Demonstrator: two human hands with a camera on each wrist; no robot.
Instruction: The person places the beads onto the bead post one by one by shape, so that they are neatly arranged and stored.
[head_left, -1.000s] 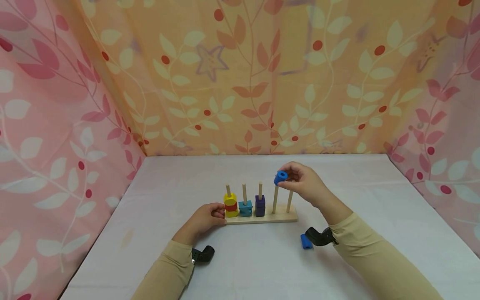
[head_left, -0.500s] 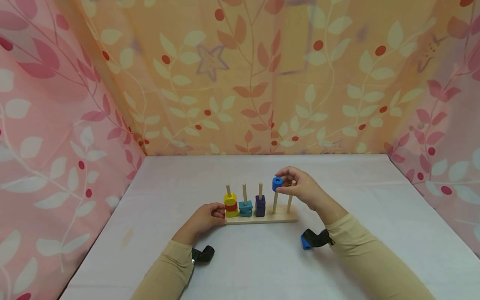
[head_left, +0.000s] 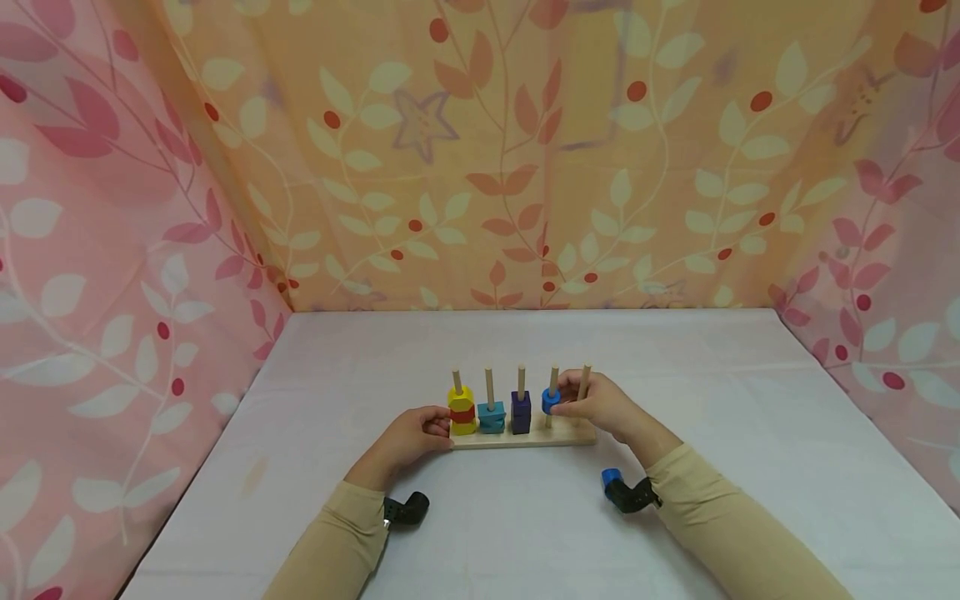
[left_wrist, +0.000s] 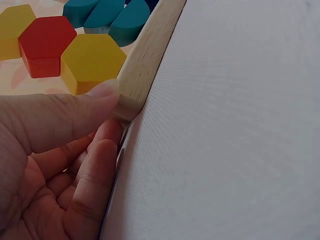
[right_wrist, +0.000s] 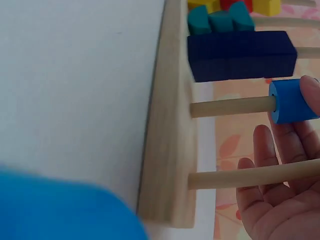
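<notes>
A wooden peg stacker (head_left: 517, 442) with a row of upright pegs stands on the white table. My left hand (head_left: 408, 435) grips the left end of its base, with the thumb (left_wrist: 102, 92) on the wood and the fingers curled against that end. My right hand (head_left: 611, 410) pinches a blue cylindrical bead (head_left: 551, 401) threaded on the fourth peg, with bare peg (right_wrist: 230, 106) showing below it. The first peg bears yellow and red hexagonal blocks (head_left: 461, 410). Teal blocks (head_left: 491, 417) sit on the second, dark purple blocks (head_left: 521, 412) on the third.
Another blue bead (head_left: 611, 477) lies on the table, partly hidden by the black right wrist camera (head_left: 632, 497). A bare fifth peg (head_left: 584, 382) stands by the right hand's fingers. Patterned curtains (head_left: 480, 167) enclose the back and sides.
My right hand has moved down and slightly left, bringing the blue bead from above the fourth peg to partway down it. The left hand has stayed at the base's end.
</notes>
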